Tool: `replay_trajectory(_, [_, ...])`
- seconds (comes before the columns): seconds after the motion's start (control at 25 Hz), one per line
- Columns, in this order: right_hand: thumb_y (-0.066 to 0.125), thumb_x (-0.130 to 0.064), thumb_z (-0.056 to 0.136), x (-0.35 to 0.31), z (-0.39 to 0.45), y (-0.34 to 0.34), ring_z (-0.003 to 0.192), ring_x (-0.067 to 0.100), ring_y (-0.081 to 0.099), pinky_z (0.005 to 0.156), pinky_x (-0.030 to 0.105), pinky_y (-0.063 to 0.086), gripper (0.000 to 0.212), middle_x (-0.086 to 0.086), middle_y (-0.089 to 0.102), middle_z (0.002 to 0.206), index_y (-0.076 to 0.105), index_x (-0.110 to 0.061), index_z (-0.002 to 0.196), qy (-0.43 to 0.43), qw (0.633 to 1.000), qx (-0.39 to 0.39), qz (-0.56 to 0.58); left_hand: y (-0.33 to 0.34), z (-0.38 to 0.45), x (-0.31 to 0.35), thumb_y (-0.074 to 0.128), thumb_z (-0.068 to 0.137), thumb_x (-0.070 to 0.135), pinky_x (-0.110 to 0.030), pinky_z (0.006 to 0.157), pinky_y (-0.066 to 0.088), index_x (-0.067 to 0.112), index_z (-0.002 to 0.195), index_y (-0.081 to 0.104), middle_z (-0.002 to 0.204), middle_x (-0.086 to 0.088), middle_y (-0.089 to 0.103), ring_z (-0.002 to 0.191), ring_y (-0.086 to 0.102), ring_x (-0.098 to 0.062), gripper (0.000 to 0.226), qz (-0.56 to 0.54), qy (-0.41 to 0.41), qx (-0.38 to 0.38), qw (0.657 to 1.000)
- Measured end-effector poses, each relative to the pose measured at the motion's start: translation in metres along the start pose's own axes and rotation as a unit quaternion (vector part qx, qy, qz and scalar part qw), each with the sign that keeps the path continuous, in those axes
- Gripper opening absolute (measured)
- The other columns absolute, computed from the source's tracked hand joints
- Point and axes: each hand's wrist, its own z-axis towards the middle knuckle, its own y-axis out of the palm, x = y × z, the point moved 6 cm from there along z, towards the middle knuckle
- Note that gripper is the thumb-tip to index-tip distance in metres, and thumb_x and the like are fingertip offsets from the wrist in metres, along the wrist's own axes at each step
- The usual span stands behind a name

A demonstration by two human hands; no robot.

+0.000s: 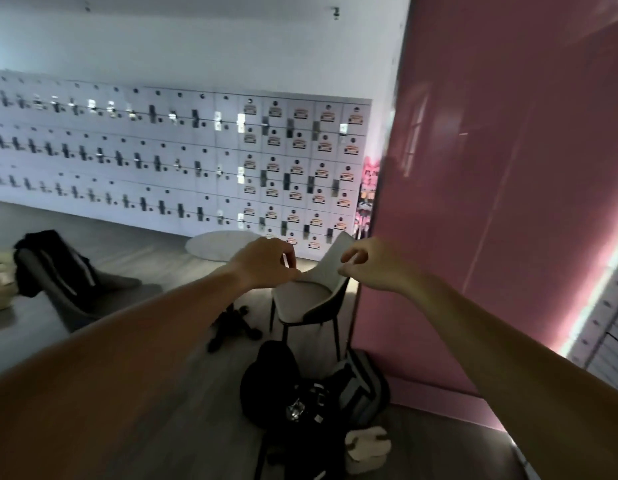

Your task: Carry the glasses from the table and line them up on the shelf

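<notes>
While both arms reach forward, left hand [266,263] and right hand [371,263] curl fingers loosely, holding nothing visible.

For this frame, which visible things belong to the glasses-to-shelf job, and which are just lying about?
Job:
left hand, curled, no glass visible in it
right hand, likewise
No glasses, table or shelf can be made out.

Lying about:
white chair
grey chair with dark clothing
black bags on the floor
lockers
pink panel
round rug
</notes>
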Motion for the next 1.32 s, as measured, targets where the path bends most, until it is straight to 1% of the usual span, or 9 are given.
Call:
replay_trajectory(0.08, [0.07,-0.045,0.072,-0.018,0.033,0.026,0.098,0.012,0.058,0.077,0.03,0.05,0.017,-0.009,0.068,0.092,0.07,-0.036,0.087,-0.004,1.0,-0.018,-0.005,-0.009,0.003,-0.042,0.07,0.081,0.038,-0.03,0.073,0.053,0.028,0.08,0.065,0.076,0.013,0.065,0.068,0.062,-0.006,0.011,0.004,-0.02,0.004,1.0])
replay_trajectory(0.2, [0.072,-0.045,0.072,-0.036,0.084,0.061,0.088,0.008,0.063,0.068,0.024,0.049,0.017,-0.009,0.07,0.091,0.07,-0.037,0.087,-0.019,0.999,-0.041,-0.004,-0.016,0.018,-0.1,0.07,0.081,0.038,-0.03,0.074,0.054,0.033,0.077,0.062,0.074,0.015,0.065,0.069,0.062,-0.007,0.011,0.014,-0.046,0.005,0.999])
replay_trajectory(0.36, [0.072,-0.048,0.074,-0.042,0.153,0.099,0.077,-0.005,0.051,0.059,0.017,0.031,0.015,-0.015,0.065,0.088,0.068,-0.04,0.085,-0.03,0.998,-0.051,-0.025,-0.018,0.059,-0.163,0.07,0.082,0.037,-0.032,0.075,0.056,0.028,0.083,0.067,0.084,0.008,0.069,0.066,0.059,-0.004,0.01,0.017,-0.07,0.009,0.997])
replay_trajectory(0.56, [0.074,-0.045,0.075,-0.036,0.272,0.14,0.078,0.008,0.062,0.066,0.025,0.043,0.013,-0.007,0.066,0.087,0.069,-0.037,0.084,-0.048,0.996,-0.075,0.01,-0.02,0.148,-0.24,0.07,0.082,0.038,-0.025,0.063,0.047,0.031,0.077,0.063,0.076,0.01,0.071,0.054,0.06,0.003,0.011,0.042,-0.082,0.013,0.996])
replay_trajectory(0.68, [0.075,-0.042,0.077,-0.032,0.343,0.156,0.076,0.01,0.063,0.071,0.028,0.049,0.014,-0.008,0.063,0.089,0.069,-0.033,0.086,-0.05,0.995,-0.083,0.016,-0.025,0.203,-0.282,0.071,0.081,0.038,-0.024,0.058,0.044,0.031,0.075,0.062,0.071,0.01,0.071,0.045,0.062,0.002,0.013,0.026,-0.093,0.012,0.995])
replay_trajectory(0.84, [0.075,-0.043,0.078,-0.035,0.432,0.183,0.08,0.012,0.064,0.074,0.026,0.046,0.017,-0.006,0.062,0.098,0.069,-0.032,0.089,-0.062,0.994,-0.084,0.017,-0.028,0.265,-0.343,0.072,0.081,0.039,-0.024,0.057,0.045,0.032,0.075,0.062,0.067,0.011,0.07,0.046,0.063,0.003,0.014,0.011,-0.106,0.016,0.994])
replay_trajectory(0.92, [0.075,-0.042,0.079,-0.041,0.472,0.205,0.079,0.011,0.063,0.07,0.025,0.045,0.018,-0.006,0.065,0.098,0.071,-0.029,0.092,-0.066,0.993,-0.092,0.014,-0.028,0.292,-0.378,0.072,0.08,0.039,-0.024,0.058,0.046,0.032,0.074,0.062,0.066,0.012,0.069,0.046,0.063,0.003,0.014,0.011,-0.114,0.019,0.993])
replay_trajectory(1.0, [0.076,-0.041,0.079,-0.049,0.514,0.228,0.073,0.006,0.063,0.062,0.022,0.044,0.018,-0.009,0.066,0.089,0.072,-0.029,0.092,-0.066,0.993,-0.096,0.011,-0.029,0.318,-0.418,0.072,0.079,0.039,-0.024,0.059,0.047,0.033,0.073,0.063,0.065,0.013,0.069,0.047,0.062,0.004,0.012,0.013,-0.118,0.025,0.993])
replay_trajectory(1.32, [0.075,-0.04,0.077,-0.082,0.676,0.32,0.066,0.004,0.064,0.06,0.023,0.045,0.017,-0.008,0.067,0.085,0.069,-0.032,0.091,-0.023,0.996,-0.084,0.001,-0.034,0.434,-0.589,0.07,0.081,0.04,-0.022,0.056,0.043,0.032,0.084,0.066,0.065,0.009,0.073,0.048,0.066,0.0,0.01,-0.007,-0.084,-0.013,0.996])
